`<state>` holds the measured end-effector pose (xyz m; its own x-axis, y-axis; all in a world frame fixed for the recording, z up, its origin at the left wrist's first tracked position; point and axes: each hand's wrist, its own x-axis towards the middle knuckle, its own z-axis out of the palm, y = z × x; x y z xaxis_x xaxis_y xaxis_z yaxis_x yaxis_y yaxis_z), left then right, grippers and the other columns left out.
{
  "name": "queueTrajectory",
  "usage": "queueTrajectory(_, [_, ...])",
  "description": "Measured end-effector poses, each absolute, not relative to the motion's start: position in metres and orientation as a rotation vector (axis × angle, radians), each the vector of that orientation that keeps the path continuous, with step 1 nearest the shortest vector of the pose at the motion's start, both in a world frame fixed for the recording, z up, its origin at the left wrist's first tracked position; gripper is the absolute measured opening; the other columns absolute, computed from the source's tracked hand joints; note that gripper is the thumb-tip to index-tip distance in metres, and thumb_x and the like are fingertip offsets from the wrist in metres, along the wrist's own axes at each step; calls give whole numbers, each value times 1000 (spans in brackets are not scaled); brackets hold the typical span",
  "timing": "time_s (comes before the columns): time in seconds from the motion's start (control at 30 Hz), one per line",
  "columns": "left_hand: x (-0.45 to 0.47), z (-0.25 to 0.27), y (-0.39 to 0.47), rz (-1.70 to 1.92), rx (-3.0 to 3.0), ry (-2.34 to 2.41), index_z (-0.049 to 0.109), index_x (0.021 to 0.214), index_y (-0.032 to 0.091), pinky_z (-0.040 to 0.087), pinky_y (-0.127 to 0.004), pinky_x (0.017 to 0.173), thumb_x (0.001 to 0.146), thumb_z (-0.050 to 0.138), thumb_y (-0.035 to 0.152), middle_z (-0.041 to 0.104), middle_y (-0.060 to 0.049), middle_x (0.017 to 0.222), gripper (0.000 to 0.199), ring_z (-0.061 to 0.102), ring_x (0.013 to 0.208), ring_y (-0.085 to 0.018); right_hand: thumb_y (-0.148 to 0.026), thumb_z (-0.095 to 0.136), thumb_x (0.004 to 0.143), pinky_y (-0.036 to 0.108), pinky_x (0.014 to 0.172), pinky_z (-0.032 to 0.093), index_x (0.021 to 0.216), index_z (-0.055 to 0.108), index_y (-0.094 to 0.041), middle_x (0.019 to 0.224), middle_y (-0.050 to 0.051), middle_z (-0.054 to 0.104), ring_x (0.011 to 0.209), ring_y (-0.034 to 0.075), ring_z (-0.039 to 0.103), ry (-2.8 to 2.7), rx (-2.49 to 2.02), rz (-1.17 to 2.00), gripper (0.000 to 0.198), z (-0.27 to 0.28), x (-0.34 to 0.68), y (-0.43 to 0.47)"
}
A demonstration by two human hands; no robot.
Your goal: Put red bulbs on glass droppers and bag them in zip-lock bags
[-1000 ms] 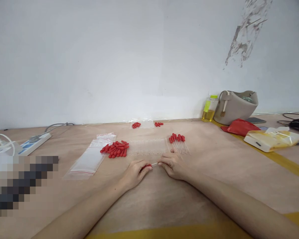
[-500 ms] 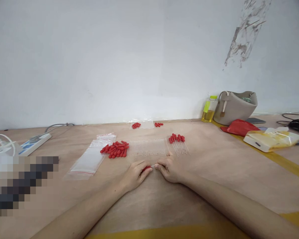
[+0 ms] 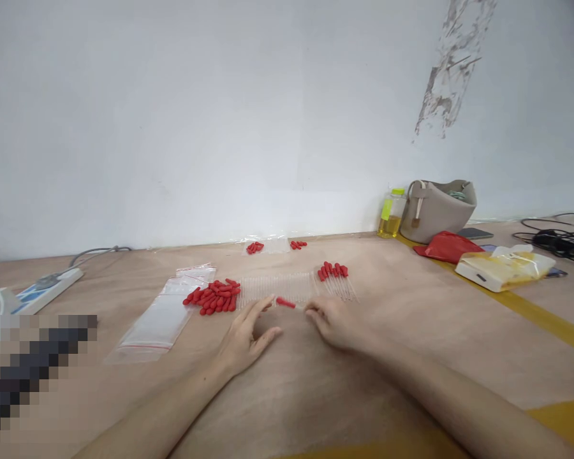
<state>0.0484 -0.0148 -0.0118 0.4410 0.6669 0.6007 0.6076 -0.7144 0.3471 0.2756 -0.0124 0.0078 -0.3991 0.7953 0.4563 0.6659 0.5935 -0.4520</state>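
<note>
**Red-capped tube [image 3: 286,303] between opened left hand [image 3: 245,339] and pinching right hand [image 3: 332,319]**

The left hand spreads its thumb and index finger well apart and grasps nothing; whether its index fingertip touches the red end cannot be told. The right hand, fingertips drawn together, appears to hold the tube by its clear stem. The red-capped tube is just in front of the row of clear tubes [image 3: 277,288]. Its long axis runs crosswise, slightly slanted, the red end pointing left; the tubes of the row point front to back. Left of the row lies a heap of red caps [image 3: 215,297], and beyond it, clear plastic bags [image 3: 155,315]. Right of the row is a fanned bundle [image 3: 333,273], red ends farthest. Behind the row lie 2 small groups of red caps [image 3: 255,247]. The stem is faint, the right fingers are blurred, the left index finger covers part of the row's near edge, and both forearms are cut off below.
</note>
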Motion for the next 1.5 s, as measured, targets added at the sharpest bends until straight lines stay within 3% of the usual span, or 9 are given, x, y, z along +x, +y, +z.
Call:
queueTrajectory(0.23, [50,-10,-13,930,2524,1124,53,103,21,46,-30,68,82,47,24,57,-4,88,22,54,77,-16,-29,48,70,21,48,32,53,54,-16,53,3,57,53,13,52,-1701,-1819,271,22,23,327,57])
queueTrajectory(0.33, [51,-10,-12,931,2534,1120,56,98,21,45,-28,66,82,46,25,57,-4,87,18,54,75,-15,-33,49,68,22,47,30,53,56,-17,57,5,59,54,15,54,-1635,-2010,273,23,18,335,72])
queueTrajectory(0.73, [52,-9,-11,888,2580,1053,58,83,19,42,-26,66,84,43,22,57,-3,81,15,53,74,-14,-40,50,67,24,50,32,56,58,-20,64,4,63,60,17,56,-1638,-2086,282,24,3,337,73])
queueTrajectory(1.03, [52,-8,-12,864,2578,1050,58,83,18,41,-26,68,84,43,20,57,-3,81,15,52,75,-14,-34,46,74,25,60,37,67,61,-18,76,6,64,73,17,58,-1902,-1947,127,23,10,294,62])
queueTrajectory(1.23, [50,-8,-10,857,2581,1049,58,83,18,41,-26,69,84,43,20,57,-3,82,14,52,76,-14,-23,50,72,30,66,40,92,61,-13,92,14,62,86,24,58,-1944,-2160,165,26,16,270,74])
queueTrajectory(1.37, [53,-10,-12,846,2590,1053,57,83,18,41,-26,69,84,43,20,57,-3,81,14,52,76,-15,-15,52,67,31,64,41,92,61,-9,91,18,62,85,26,59,-1964,-2204,210,28,21,261,78])
queueTrajectory(1.5, [52,-5,-13,959,2616,1119,57,80,18,41,-27,71,83,45,22,57,-3,83,13,52,77,-15,-18,46,74,32,66,39,94,59,-8,92,19,61,85,26,58,-1995,-2166,165,26,25,257,65])
